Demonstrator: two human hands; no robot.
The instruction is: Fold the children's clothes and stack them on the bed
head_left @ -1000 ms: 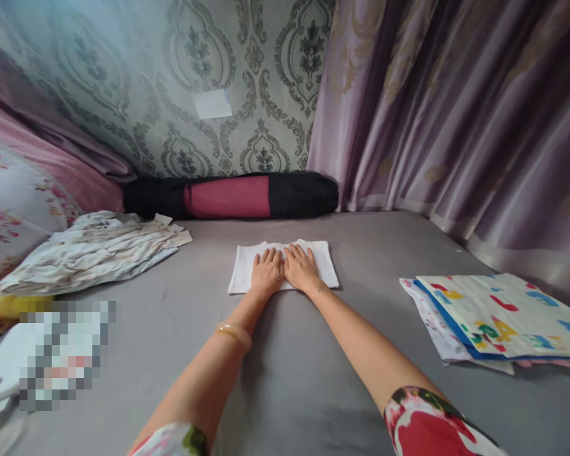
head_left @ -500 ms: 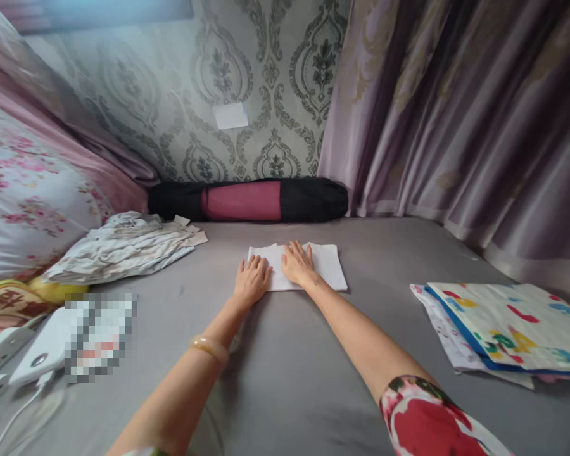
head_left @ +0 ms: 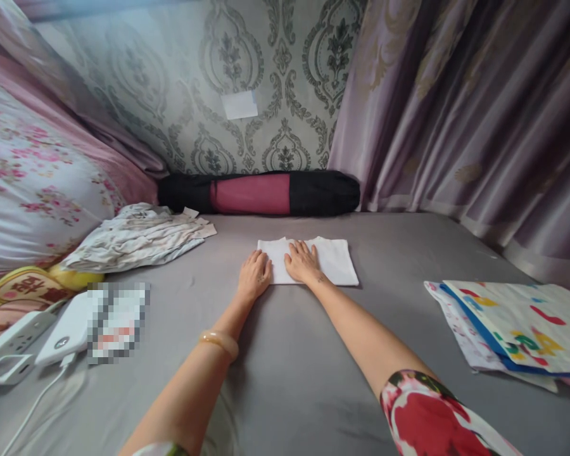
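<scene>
A small folded white cloth [head_left: 332, 261] lies flat on the grey bed sheet [head_left: 304, 373] ahead of me. My right hand [head_left: 303, 262] rests flat on its left half, fingers stretched out. My left hand [head_left: 254, 275] sits at the cloth's left edge with the fingers bent down onto the fabric's border; whether it grips the edge I cannot make out. A pale bangle circles my left wrist.
A rumpled pale garment pile [head_left: 137, 237] lies at left, a floral pillow [head_left: 33, 190] behind it. A black and red roll bag [head_left: 261, 192] lies against the wall. Folded colourful cloths [head_left: 513, 326] lie at right by the curtain [head_left: 465, 114]. A power bank and socket strip [head_left: 14, 339] lie near left.
My left hand slid off the middle of the cloth to its left edge. My right hand stayed on the cloth. The view swung left.
</scene>
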